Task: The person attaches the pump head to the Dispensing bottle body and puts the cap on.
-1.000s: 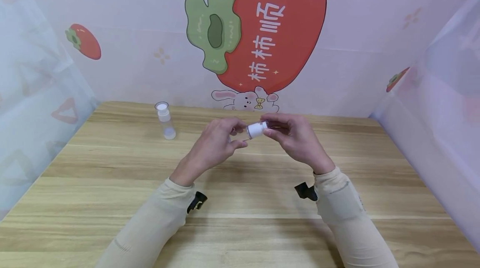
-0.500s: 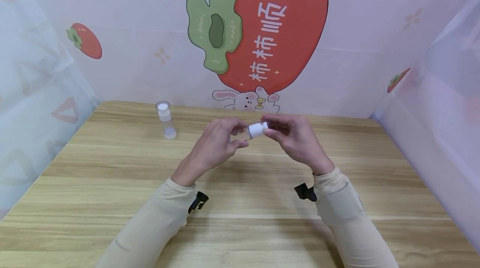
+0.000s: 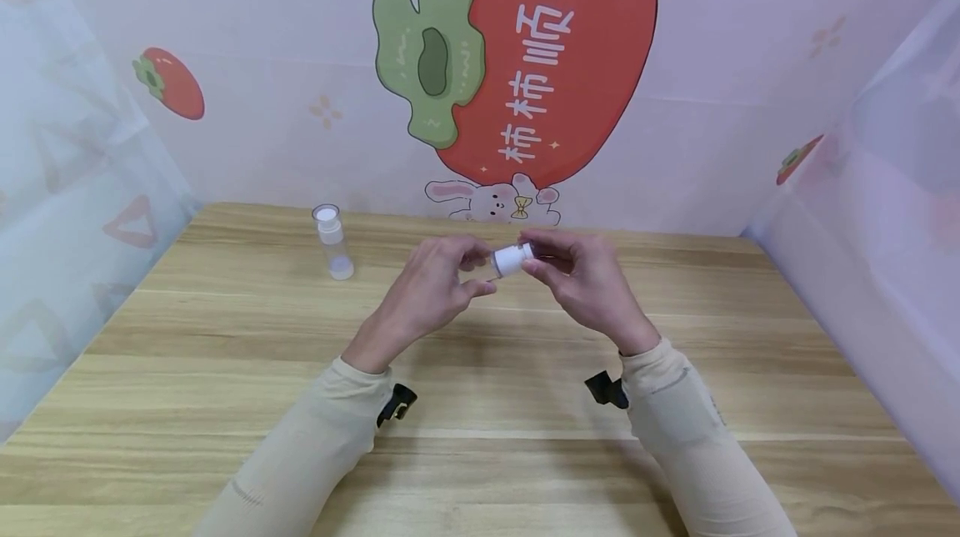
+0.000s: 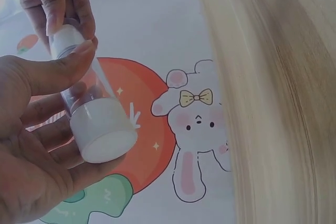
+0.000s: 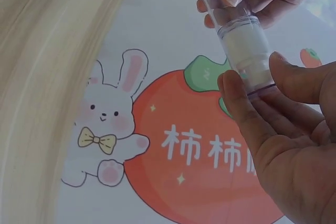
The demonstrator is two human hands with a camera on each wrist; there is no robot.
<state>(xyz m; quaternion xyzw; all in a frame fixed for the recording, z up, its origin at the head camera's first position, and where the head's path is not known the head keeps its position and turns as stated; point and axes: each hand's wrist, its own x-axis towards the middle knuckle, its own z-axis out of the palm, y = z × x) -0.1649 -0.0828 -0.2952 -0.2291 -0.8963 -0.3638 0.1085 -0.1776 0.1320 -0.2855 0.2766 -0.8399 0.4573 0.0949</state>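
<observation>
A small clear pump bottle (image 3: 511,260) with a white collar is held tilted above the table, between both hands. My left hand (image 3: 433,283) grips its clear body, thumb on one side and fingers on the other. In the left wrist view the bottle's white base (image 4: 107,137) sticks out below that hand's thumb. My right hand (image 3: 588,277) pinches the clear cap (image 5: 260,85) at the other end, over the white nozzle. A second pump bottle (image 3: 334,243) of the same look stands upright at the table's back left, capped, apart from both hands.
The wooden table (image 3: 480,470) runs back to a printed backdrop (image 3: 720,62) with a persimmon and a rabbit. Sheeting (image 3: 67,170) rises along the left and right sides. A black wrist mount (image 3: 396,404) sits on each sleeve.
My right hand and forearm have shifted slightly left, and the held bottle has shifted a little the same way. My left hand and the standing bottle look unmoved.
</observation>
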